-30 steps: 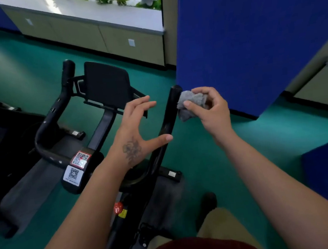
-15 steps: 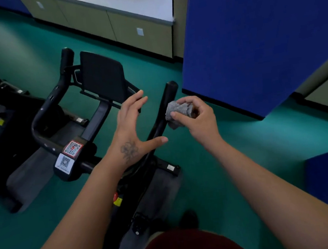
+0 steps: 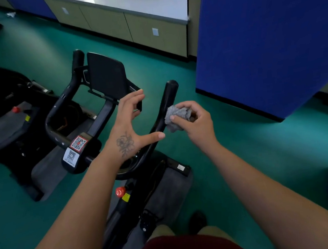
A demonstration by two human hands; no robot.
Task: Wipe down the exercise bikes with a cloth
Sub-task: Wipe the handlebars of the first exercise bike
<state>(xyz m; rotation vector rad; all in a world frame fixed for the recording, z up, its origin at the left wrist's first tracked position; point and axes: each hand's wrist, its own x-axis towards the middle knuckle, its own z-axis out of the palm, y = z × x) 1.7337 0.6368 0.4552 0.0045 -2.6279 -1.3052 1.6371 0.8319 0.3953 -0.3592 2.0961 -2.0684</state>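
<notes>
Wiping right handlebar (image 3: 164, 112): right hand (image 3: 194, 121) pinching balled grey cloth (image 3: 175, 117), slid down from tip to mid-bar; left hand (image 3: 131, 128) fingers spread, empty; lower bar remains.

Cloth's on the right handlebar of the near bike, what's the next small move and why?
Probably slide the crumpled grey cloth further down the black right handlebar arm. The right hand pinches it against the bar's mid-section, below the tip, and the curved lower stretch lies just beneath. The left hand hovers open, holding nothing.
</notes>
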